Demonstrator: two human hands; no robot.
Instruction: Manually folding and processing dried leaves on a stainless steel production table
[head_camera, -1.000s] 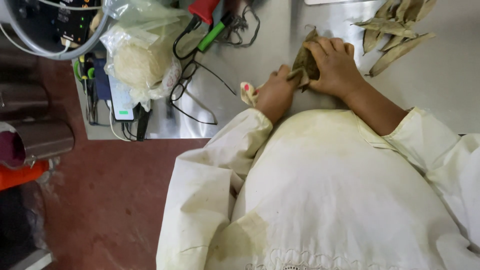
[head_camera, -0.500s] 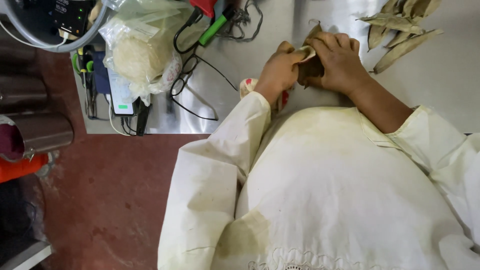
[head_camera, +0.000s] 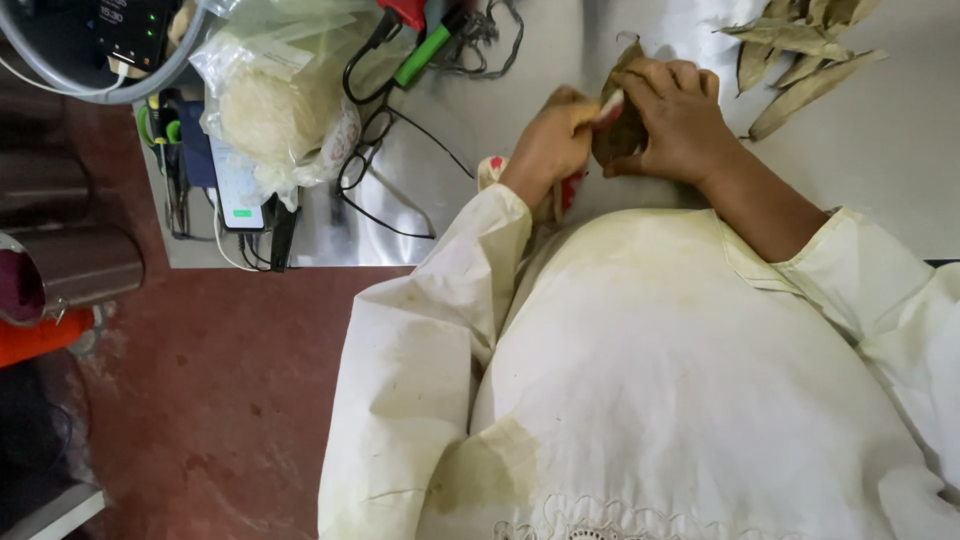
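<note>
Two bare hands meet over a pale steel counter (head_camera: 500, 110), close to its near edge, and between them they hold a dry brown leaf (head_camera: 622, 135). The right hand (head_camera: 680, 120) is curled around the leaf from the far side, fingers bent over its top and thumb underneath, so most of the leaf is hidden in the palm; only a dark tip pokes out above the knuckles. The left hand (head_camera: 550, 140) is closed into a loose fist and pinches a small pale strip (head_camera: 610, 103) that touches the leaf's edge; what the strip is made of cannot be told. Just beside the left wrist, something small in red and cream (head_camera: 565, 190) shows partly behind the cuff of the cream sleeve (head_camera: 440, 300). Toward the counter's far right corner lies a loose heap of more dried leaves (head_camera: 790, 50), well apart from the hands. Along the left edge of the counter sits a clear plastic bag (head_camera: 270, 110) of whitish material, with tangled black cables (head_camera: 390, 170) running between it and the hands, a green-handled tool (head_camera: 425, 55) near the far edge, and a phone with a lit screen (head_camera: 235, 185) at the left edge. Off the counter, over the red floor (head_camera: 220, 400), stands a steel cylinder (head_camera: 75, 270).
</note>
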